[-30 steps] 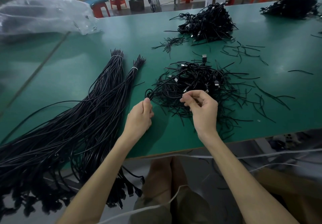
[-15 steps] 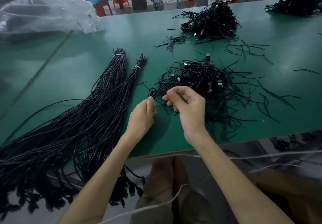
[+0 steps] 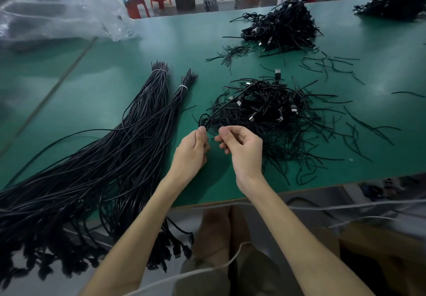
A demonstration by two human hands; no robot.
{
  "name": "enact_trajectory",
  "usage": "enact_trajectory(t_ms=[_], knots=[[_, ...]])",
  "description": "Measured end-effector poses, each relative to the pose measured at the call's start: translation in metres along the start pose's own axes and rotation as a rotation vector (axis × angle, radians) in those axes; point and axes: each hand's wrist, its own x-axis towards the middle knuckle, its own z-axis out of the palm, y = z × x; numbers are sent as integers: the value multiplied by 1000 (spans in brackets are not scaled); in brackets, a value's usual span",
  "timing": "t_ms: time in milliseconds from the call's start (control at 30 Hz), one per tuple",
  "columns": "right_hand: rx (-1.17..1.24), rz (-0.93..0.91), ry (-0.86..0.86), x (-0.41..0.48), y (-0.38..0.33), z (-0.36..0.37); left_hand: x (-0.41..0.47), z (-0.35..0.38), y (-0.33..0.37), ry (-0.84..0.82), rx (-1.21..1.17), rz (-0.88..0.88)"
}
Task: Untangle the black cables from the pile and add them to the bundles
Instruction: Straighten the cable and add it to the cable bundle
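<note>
Seen from the head camera, the only container on the green table (image 3: 110, 88) was a crumpled clear plastic bag (image 3: 62, 16) at the far left corner. Dark shapes showed through it, but they were too blurred to name.

The tangled pile (image 3: 265, 111) of black cables lay in the middle of the table, just beyond the hands, with metal plug ends poking out of it. To its left lay the bundles (image 3: 138, 134) – two long sheaves side by side, each bound near its far end with a white tie (image 3: 183, 86), their near ends spilling over the table edge.

The left hand (image 3: 192, 151) was curled, its thumb pressing a few strands from the pile's near left edge against the forefinger. The right hand (image 3: 243, 150) hovered just beside it with fingers curled and thumb and forefinger tips close together – whether a strand lay between them could not be told.

A second pile (image 3: 281, 28) sat further back, and loose strands (image 3: 327, 65) were scattered to the right.
</note>
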Motion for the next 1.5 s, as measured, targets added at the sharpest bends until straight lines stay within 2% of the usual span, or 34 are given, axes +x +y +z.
enact_trajectory(t_ms=[333, 500, 700, 800, 967, 1267, 1500], knots=[[-49, -23, -63, -3, -4, 0, -2, 0, 6, 12, -55, -17], [133, -30, 94, -4, -5, -2, -3, -2, 11, 66, -151, -48], [156, -19, 234, -1, -3, -2, -3, -4, 10, 52, -110, -26], [60, 7, 140, -1, -4, 0, -3, -3, 10, 39, -102, -33], [-65, -68, -24, -3, -7, 4, -4, -3, 11, 37, -129, -39], [-155, -96, -56, -6, -8, 4, -5, -2, 10, 6, -137, -26], [-130, -61, -95, -6, -8, 5, -6, -4, 10, -1, -185, -23]])
